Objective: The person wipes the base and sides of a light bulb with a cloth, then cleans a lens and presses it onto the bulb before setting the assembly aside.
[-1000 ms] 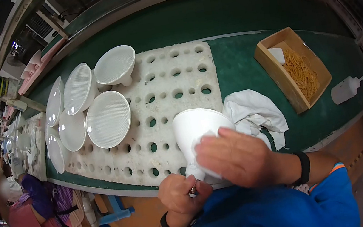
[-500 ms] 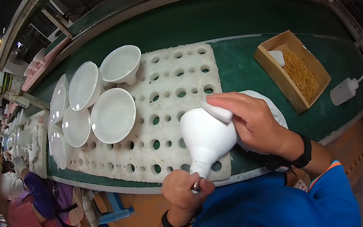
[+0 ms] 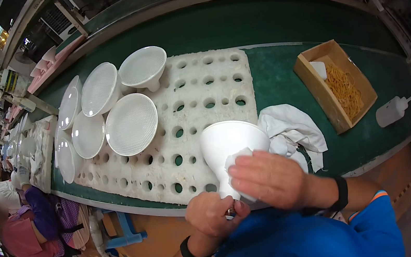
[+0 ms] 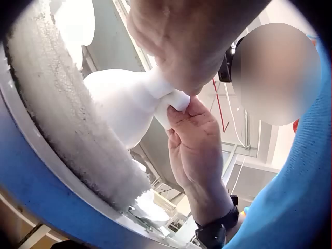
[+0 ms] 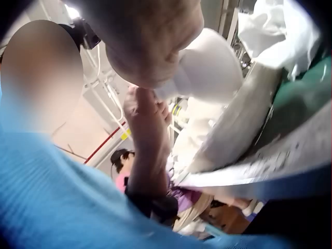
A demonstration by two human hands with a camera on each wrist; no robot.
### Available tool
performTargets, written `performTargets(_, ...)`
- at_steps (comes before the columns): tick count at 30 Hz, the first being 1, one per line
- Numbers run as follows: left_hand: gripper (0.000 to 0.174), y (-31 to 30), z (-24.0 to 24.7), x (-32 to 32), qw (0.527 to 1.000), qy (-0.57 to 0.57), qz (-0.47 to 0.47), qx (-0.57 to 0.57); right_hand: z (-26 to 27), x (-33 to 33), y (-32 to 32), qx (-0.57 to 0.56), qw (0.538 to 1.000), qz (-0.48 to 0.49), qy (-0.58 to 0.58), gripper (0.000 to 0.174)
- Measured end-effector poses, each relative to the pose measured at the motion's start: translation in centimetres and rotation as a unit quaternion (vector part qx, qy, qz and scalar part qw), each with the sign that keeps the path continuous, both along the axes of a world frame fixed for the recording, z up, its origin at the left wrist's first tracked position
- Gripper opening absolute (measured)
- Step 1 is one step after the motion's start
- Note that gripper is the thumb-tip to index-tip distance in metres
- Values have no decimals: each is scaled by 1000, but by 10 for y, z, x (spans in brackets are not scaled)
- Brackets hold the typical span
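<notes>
My left hand (image 3: pixel 210 214) grips the neck end of a white reflector bulb (image 3: pixel 233 135), whose metal screw base shows at the thumb. The bulb is tilted, its wide end away from me, over the near edge of a holed foam board (image 3: pixel 187 146). With my right hand (image 3: pixel 270 180) I hold a white cloth pad (image 3: pixel 232 161) against the bulb's side near its neck. The left wrist view shows that pad (image 4: pixel 170 108) pinched between thumb and fingers beside the bulb (image 4: pixel 116 101). Several more bulbs (image 3: pixel 131 124) stand in the foam at the left, ribbed faces up.
A crumpled white cloth (image 3: pixel 292 127) lies right of the foam on the green tabletop (image 3: pixel 274 76). Beyond it are a wooden box (image 3: pixel 316 94) of rubber bands and a white squeeze bottle (image 3: pixel 391 112). Another person (image 3: pixel 29 216) works at the far left.
My right hand went from the bulb's neck side up to its wide rim with the pad, then back down toward the neck. My left hand kept its grip while the bulb turned and tilted slightly.
</notes>
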State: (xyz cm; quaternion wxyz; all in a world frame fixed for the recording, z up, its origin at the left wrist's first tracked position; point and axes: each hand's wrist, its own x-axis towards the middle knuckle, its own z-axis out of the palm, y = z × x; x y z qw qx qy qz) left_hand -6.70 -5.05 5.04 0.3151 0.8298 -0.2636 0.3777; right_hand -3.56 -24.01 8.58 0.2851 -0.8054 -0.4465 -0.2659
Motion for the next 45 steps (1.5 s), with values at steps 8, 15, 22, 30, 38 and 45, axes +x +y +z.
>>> performTargets(8,17,-3,12,-1,997,73,-21,34,11,12,-4,-1,999,-51,0,30)
performTargets(15,17,-1,-6,0,997,44,-18,-54,10,53,-19,47,992,-104,60,36)
performTargets(22,18,-10,14,-11,876,261,92,-395,13,20,-22,65,989,-106,80,50)
performTargets(30,18,2,4,-6,990,97,58,-86,-5,9,-13,14,992,-118,31,40)
performTargets(38,25,0,-3,-7,988,97,75,-94,6,33,-2,-6,998,-54,-22,34)
performTargets(45,25,-1,-3,-6,991,78,71,-82,4,-8,27,31,999,34,16,28)
